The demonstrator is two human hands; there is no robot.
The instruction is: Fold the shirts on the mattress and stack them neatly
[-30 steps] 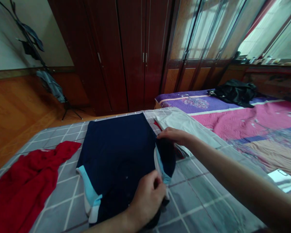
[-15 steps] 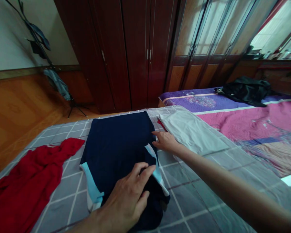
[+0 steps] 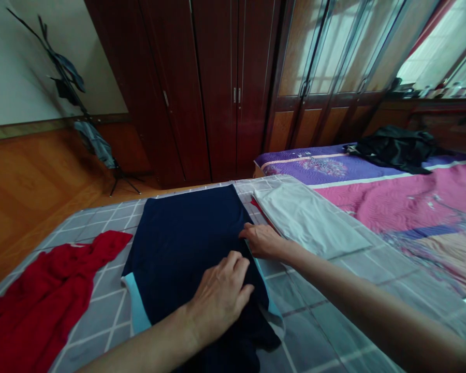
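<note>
Navy smooth garment [image 3: 186, 233], left hand [image 3: 221, 290] half-curled over it, right hand [image 3: 263, 241] at its edge, beside flat pale cloth [image 3: 310, 217], either hand's grasp indeterminable

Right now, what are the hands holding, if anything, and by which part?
Cannot be told: the right hand is at the side edge of the navy garment, left hand over it.

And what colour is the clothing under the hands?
The clothing is dark navy blue with light blue side parts, seen best in the head view.
</note>
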